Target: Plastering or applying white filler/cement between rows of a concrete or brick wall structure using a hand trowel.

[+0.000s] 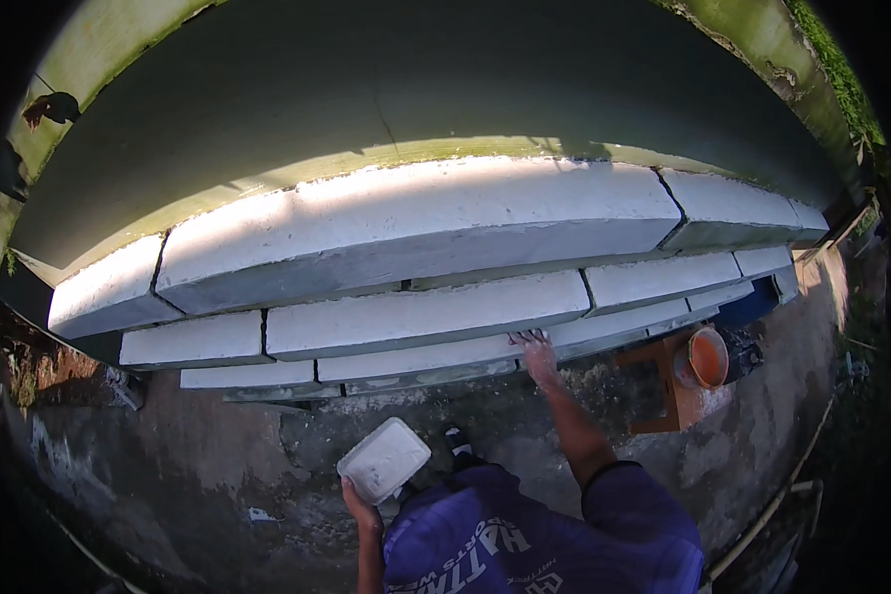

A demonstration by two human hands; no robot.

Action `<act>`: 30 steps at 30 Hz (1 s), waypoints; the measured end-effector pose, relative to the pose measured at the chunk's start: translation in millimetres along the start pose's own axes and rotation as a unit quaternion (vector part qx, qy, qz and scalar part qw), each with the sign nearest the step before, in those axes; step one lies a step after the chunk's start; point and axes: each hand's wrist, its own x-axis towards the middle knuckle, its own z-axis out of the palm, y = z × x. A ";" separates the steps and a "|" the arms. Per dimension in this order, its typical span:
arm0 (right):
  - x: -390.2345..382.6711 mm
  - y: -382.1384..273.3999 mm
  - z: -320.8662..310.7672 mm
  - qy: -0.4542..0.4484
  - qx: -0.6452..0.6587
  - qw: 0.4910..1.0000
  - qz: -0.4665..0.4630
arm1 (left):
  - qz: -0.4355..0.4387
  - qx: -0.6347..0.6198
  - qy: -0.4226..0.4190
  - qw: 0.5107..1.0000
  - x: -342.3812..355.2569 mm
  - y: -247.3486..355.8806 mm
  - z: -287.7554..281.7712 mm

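Observation:
My left hand holds a white rectangular tray by its near left side, down in front of my body. The tray's inside looks white, with some grey specks. My right hand is stretched forward, fingertips apart on a long pale block at the front edge of one of several stepped rows of white blocks. Dark gaps run between neighbouring blocks in each row.
An orange bucket stands on a brown wooden box at the right. A dark grey, mossy-edged wall or basin is beyond the blocks. Stained concrete floor lies around my feet, and a long pole runs along the right.

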 end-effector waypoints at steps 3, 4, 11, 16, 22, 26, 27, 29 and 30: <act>0.6 6.2 4.7 -0.067 0.030 0.997 0.014 | -0.001 -0.003 0.005 1.000 -0.5 -2.8 2.0; -3.2 6.2 5.4 -0.037 0.024 0.999 -0.005 | 0.000 -0.004 0.007 1.000 -0.6 -3.9 2.5; -64.7 -2.2 -8.2 -0.058 0.033 0.998 0.022 | -0.005 -0.009 0.005 1.000 -4.2 -7.1 3.6; -50.3 -4.3 -34.1 -0.018 0.030 0.998 0.045 | 0.001 0.001 0.006 1.000 -0.4 -8.5 2.5; -14.0 -1.2 -4.2 -0.030 -0.011 0.999 -0.010 | -0.014 0.040 -0.029 0.999 11.3 -11.9 3.6; -52.1 -32.5 -0.9 -0.079 -0.065 0.995 -0.021 | -0.014 0.041 -0.020 0.999 -2.2 4.5 17.3; -68.6 -36.8 -1.3 -0.077 -0.065 0.995 -0.023 | -0.007 0.041 -0.028 0.999 -6.0 10.4 23.4; -96.7 -41.5 -3.2 -0.043 -0.031 0.999 -0.009 | -0.007 0.026 -0.009 1.000 -9.1 9.5 18.1; -101.3 -39.7 -4.3 -0.041 -0.031 0.999 -0.012 | -0.011 0.015 0.004 1.000 -9.6 8.0 15.7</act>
